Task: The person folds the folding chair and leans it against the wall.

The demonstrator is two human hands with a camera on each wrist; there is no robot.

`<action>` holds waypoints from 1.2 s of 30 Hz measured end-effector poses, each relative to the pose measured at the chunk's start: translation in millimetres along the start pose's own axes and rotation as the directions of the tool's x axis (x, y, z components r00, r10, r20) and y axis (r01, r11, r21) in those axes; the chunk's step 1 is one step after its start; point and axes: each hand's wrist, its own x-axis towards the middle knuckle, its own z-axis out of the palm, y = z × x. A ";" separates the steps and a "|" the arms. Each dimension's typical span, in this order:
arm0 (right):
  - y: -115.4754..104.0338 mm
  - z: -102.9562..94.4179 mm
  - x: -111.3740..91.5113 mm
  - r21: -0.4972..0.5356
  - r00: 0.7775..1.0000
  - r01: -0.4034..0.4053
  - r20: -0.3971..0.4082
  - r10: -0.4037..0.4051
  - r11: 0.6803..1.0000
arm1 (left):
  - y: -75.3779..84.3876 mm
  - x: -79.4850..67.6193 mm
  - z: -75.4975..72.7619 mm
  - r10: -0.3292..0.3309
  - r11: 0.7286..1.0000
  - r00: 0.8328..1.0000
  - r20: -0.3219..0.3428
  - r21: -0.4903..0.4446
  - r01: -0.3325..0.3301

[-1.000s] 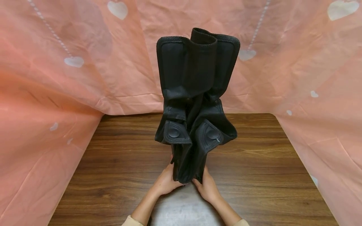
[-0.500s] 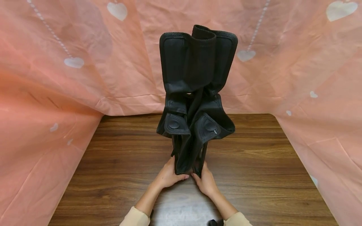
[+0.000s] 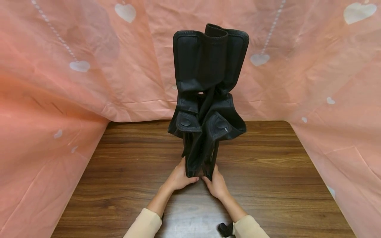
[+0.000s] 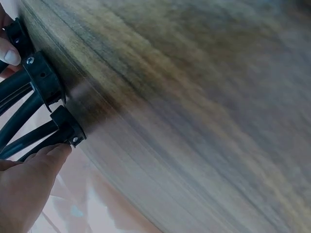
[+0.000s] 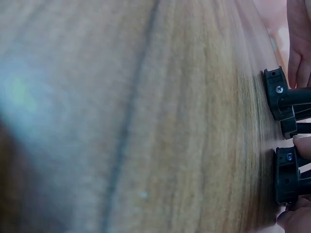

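A black folding camp chair (image 3: 205,129), folded up, stands in the middle of the head view with its fabric gathered into folds. My left hand (image 3: 180,177) grips its lower end from the left, thumb across the near side. On the other side my right hand (image 3: 217,183) grips a leg near the bottom. In the left wrist view, black plastic feet (image 4: 46,80) with screws end the tubes, and my left hand (image 4: 31,187) touches the lowest one. The right wrist view shows a foot (image 5: 286,174) between the right thumb (image 5: 302,145) and fingers.
Beneath the chair lies a brown wood-grain tabletop (image 3: 268,185). A pink cloth with white hearts (image 3: 327,66) encloses the back and both sides. A small black object (image 3: 225,229) sits beside the right sleeve (image 3: 250,228).
Both hands have moved forward, away from the body, with the folded chair between them. The chair has shifted up in the head view and looks slightly smaller. More of both sleeves shows.
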 end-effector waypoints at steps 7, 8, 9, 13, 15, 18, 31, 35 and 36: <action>0.6 -1.8 4.4 0.016 1.000 -0.007 0.021 0.007 1.000 | -1.2 3.7 3.1 0.016 1.000 1.000 -0.022 -0.019 -0.016; 0.6 -2.2 5.8 0.014 1.000 -0.011 0.024 0.011 1.000 | -1.1 4.9 3.0 0.013 1.000 1.000 -0.025 -0.017 -0.014; 0.9 -2.5 7.3 0.013 1.000 -0.013 0.027 0.013 1.000 | -1.0 6.2 2.8 0.012 1.000 1.000 -0.027 -0.014 -0.012; 1.9 -2.9 13.3 0.015 0.999 -0.016 0.035 0.015 1.000 | -2.1 12.2 1.7 0.005 1.000 1.000 -0.029 -0.009 -0.006; 2.7 -2.5 16.2 0.013 0.999 -0.015 0.036 0.014 1.000 | -2.8 15.1 1.2 0.003 1.000 1.000 -0.029 -0.005 -0.003; 3.6 -1.6 18.1 0.008 1.000 -0.012 0.028 0.011 1.000 | -3.1 16.7 1.2 -0.003 1.000 0.999 -0.032 0.003 0.003; 7.2 0.3 27.6 -0.025 1.000 0.005 0.004 -0.005 1.000 | -3.8 22.2 0.5 -0.018 1.000 0.999 -0.028 0.001 0.018; 7.1 0.0 29.1 -0.025 1.000 -0.004 0.008 0.005 1.000 | -5.2 24.6 0.6 -0.006 1.000 0.999 -0.033 0.010 0.007; 7.1 -0.1 29.5 -0.026 1.000 -0.006 0.008 0.006 1.000 | -5.5 25.3 0.6 -0.005 1.000 0.999 -0.032 0.014 0.005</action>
